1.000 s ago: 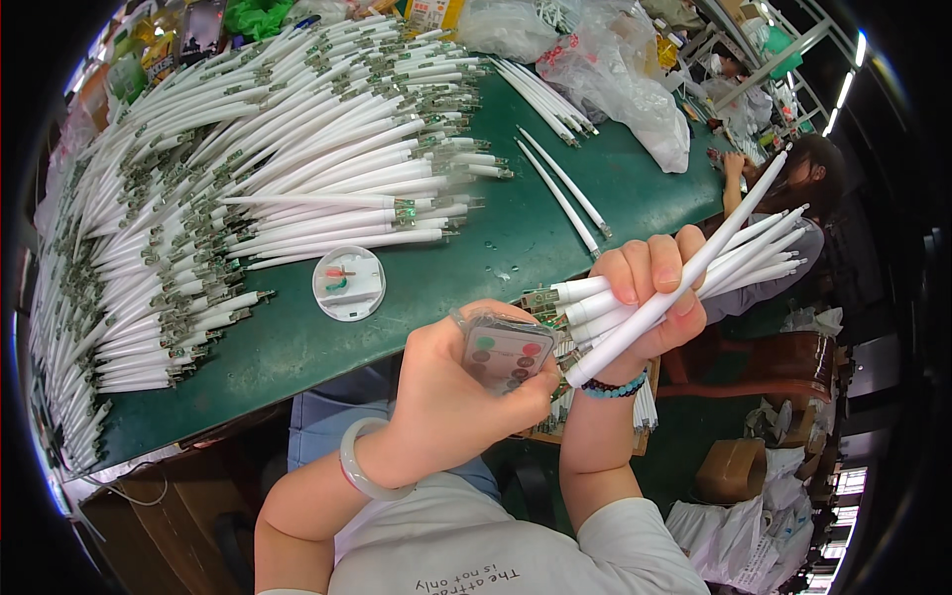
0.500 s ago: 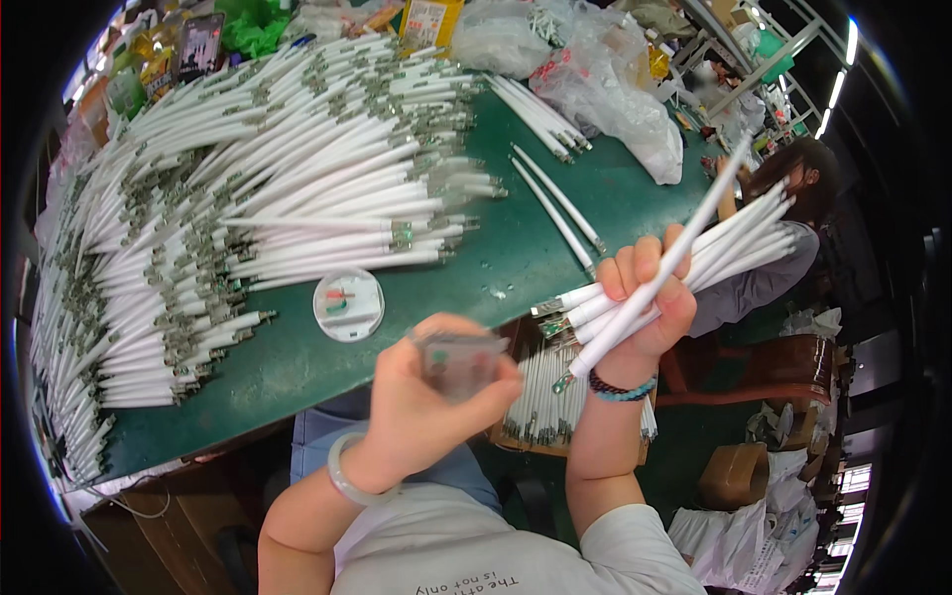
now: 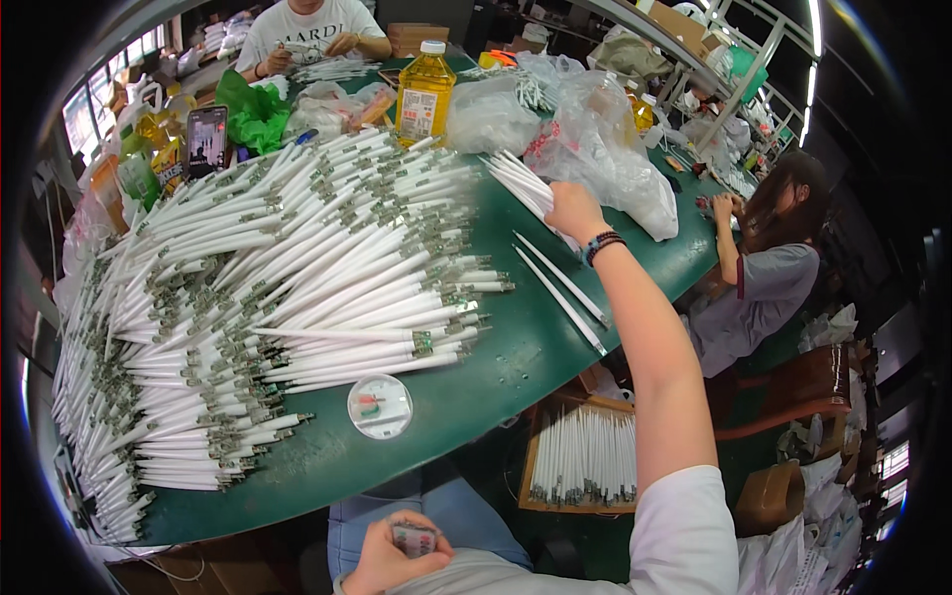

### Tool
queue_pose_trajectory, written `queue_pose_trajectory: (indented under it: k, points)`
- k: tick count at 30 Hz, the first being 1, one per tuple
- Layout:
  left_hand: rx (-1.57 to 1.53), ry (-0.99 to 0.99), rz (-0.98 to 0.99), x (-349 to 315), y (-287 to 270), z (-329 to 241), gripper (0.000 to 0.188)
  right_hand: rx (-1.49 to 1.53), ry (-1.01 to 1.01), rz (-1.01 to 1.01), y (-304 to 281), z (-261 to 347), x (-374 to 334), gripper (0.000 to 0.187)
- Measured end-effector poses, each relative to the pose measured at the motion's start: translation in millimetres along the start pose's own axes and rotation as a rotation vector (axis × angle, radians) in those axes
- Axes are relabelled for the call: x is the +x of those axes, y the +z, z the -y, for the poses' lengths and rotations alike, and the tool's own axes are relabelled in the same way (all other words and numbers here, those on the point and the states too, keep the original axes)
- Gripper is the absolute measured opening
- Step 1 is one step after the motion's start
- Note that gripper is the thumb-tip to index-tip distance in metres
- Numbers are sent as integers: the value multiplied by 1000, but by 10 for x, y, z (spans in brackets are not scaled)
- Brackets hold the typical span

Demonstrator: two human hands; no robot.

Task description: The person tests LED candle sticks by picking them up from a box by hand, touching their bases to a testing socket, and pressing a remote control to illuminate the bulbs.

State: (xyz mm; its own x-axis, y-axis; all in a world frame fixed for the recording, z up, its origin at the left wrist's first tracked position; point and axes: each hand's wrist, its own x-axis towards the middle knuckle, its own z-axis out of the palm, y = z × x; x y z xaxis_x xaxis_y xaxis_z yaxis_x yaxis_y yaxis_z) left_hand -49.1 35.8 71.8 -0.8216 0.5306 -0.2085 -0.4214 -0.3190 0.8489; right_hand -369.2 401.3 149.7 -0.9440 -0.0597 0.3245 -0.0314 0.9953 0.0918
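Note:
My right hand (image 3: 575, 210) is stretched far out over the green table, closed round a bundle of slim white tubes (image 3: 518, 178) that lies beside a clear plastic bag. Down by my lap, my left hand (image 3: 389, 561) grips a small, flat, greyish see-through block (image 3: 413, 538) with reddish marks; its kind is not plain. Two single white tubes (image 3: 560, 293) rest on the table below my right wrist. To the left spreads a huge heap of white tubes (image 3: 337, 268) with green circuit-board ends. A round white dish (image 3: 380, 406) with a small red and green part sits near the table's edge.
Under the table edge stands a box (image 3: 529, 476) of upright-packed tubes. A bottle of yellow liquid (image 3: 424, 94), a propped phone (image 3: 207, 141) and clear plastic bags (image 3: 610, 159) line the back. One person (image 3: 759, 258) works at the right, another (image 3: 309, 40) at the far side.
My right hand has gone from in front of me, where it held the tubes raised, to the far table. My left hand has dropped toward my lap with the block. The view has tipped up.

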Motion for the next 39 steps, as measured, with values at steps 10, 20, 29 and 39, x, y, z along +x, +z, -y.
queue_pose_trajectory:
  k: [10,20,29,39]
  points:
    - [-121,19,-97,-123,-216,53,31,1024,103,-231,-911,289,-570,17]
    - [-84,-38,118,-62,-115,65,27,1527,-11,-147,-582,1607,-1898,17]
    - [-90,0,100,-379,-190,123,26,1386,-106,-36,-534,1690,-2009,20]
    - [-305,-279,141,-418,-69,133,19,1147,-426,-248,-826,2224,-1736,12]
